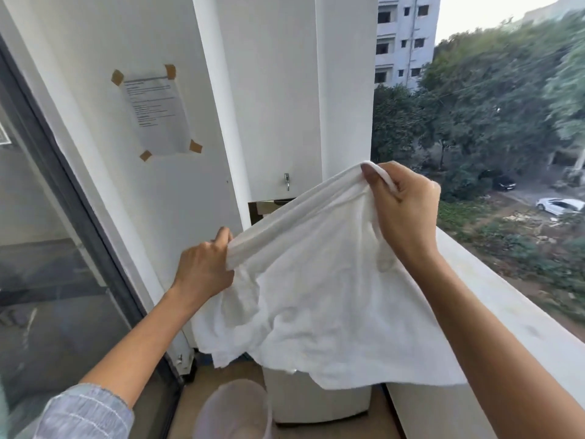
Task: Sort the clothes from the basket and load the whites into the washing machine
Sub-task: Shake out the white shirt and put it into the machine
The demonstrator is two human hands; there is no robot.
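White garment [316,280], held up and spread between two hands at the centre of the view, its lower edge hanging over the washing machine [319,403]. Left hand [202,270], at the cloth's left end, grips a bunched edge with curled fingers. Right hand [402,204], higher and farther right, pinches the upper hem between thumb and curled fingers. Near the bottom edge, just left of the machine, stands a pale round basket [234,410], blurred. Behind, a white wall bears a taped paper notice [158,115]. A white parapet ledge [506,305] runs along the right; beyond it, trees and a parked white car [558,205].
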